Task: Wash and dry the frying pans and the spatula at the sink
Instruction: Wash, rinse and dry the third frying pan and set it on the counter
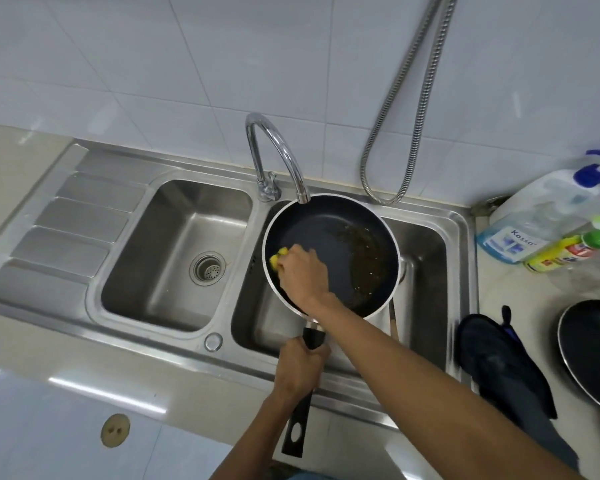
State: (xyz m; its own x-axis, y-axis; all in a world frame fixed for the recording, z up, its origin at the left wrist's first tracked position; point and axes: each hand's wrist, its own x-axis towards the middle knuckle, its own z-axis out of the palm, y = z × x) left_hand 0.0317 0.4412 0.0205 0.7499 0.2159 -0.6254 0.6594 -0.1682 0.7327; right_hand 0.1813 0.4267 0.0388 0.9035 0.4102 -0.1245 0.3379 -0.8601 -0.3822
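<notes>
The left hand (300,370) is gripping the black handle (297,427) at 6 o'clock of the frying pan (326,233), while the right hand (303,271) is pinching a soft yellow sponge (278,257) against its wall at 9 o'clock. The pan is hanging over the sink's right basin (426,244); rigid, front-heavy and likely greasy-slick, it is wanting that firm handle hold.

The beige bench (18,174) runs across the frame before me, with a steel double sink (222,363) set into it and a ribbed drainboard (70,237) at the left. At the right edge a dark blue cloth (499,362) lies just beside the sink, with a black frying pan (593,351) beside it, cut off by the frame. Above them stand a clear pump bottle (541,216) and a yellow bottle (561,256).
</notes>
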